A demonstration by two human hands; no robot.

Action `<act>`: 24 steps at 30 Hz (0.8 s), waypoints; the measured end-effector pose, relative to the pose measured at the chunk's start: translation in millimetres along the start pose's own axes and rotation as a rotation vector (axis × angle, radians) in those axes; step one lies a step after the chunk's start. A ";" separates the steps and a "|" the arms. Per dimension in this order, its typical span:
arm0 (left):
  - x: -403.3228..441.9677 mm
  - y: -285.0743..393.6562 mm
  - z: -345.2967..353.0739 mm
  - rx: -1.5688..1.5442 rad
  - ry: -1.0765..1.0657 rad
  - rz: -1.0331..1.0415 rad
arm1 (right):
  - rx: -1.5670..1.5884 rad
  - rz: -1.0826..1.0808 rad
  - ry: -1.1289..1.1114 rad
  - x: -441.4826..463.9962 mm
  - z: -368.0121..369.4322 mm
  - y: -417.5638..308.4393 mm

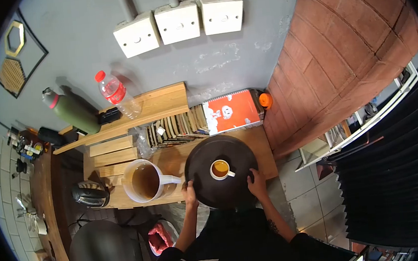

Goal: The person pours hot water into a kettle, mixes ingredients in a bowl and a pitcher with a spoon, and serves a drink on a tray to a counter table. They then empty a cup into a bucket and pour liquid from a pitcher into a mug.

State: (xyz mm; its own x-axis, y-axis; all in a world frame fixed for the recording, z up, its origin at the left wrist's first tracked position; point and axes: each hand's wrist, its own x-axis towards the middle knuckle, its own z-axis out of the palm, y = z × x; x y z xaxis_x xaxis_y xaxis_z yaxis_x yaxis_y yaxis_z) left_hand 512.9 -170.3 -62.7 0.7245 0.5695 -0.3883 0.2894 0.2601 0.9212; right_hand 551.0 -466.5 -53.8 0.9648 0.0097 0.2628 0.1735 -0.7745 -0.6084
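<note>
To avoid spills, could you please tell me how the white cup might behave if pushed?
Standing upright on the tray, the white cup would probably slide rather than roll. Its amber liquid, being uncovered, could slosh out.

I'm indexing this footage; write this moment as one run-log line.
left hand: holds round tray edge | right hand: holds opposite edge | cup: on tray, amber liquid inside

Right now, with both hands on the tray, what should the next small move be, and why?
I'd probably ease the tray slightly right, keeping it level: the cup on it holds liquid, and the handle of the jug points towards the left hand at the tray's edge. The right hand, opposite, could steady it.
</note>
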 end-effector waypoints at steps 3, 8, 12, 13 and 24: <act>-6.1 7.3 6.5 -0.041 -0.049 -0.017 | 0.212 0.043 -0.096 16.3 13.3 -6.3; -12.4 -18.5 2.3 -0.456 -0.137 0.083 | 0.572 0.264 -0.356 38.3 15.0 -18.3; -35.0 -13.1 -4.6 -0.652 -0.258 -0.061 | 0.712 0.311 -0.365 43.0 28.9 0.8; -41.2 -9.0 -1.6 -0.544 -0.166 -0.091 | 0.727 0.297 -0.365 45.5 26.8 1.5; -83.2 -27.6 -11.3 0.152 -0.280 -0.518 | 0.811 0.355 -0.730 58.7 11.9 4.9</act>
State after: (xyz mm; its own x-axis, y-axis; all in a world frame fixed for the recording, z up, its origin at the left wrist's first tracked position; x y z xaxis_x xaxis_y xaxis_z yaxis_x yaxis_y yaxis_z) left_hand 437.6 -216.1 -56.2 0.5968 0.1668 -0.7849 0.7191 0.3228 0.6154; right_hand 610.9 -462.1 -50.3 0.8233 0.4418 -0.3563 -0.3110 -0.1741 -0.9343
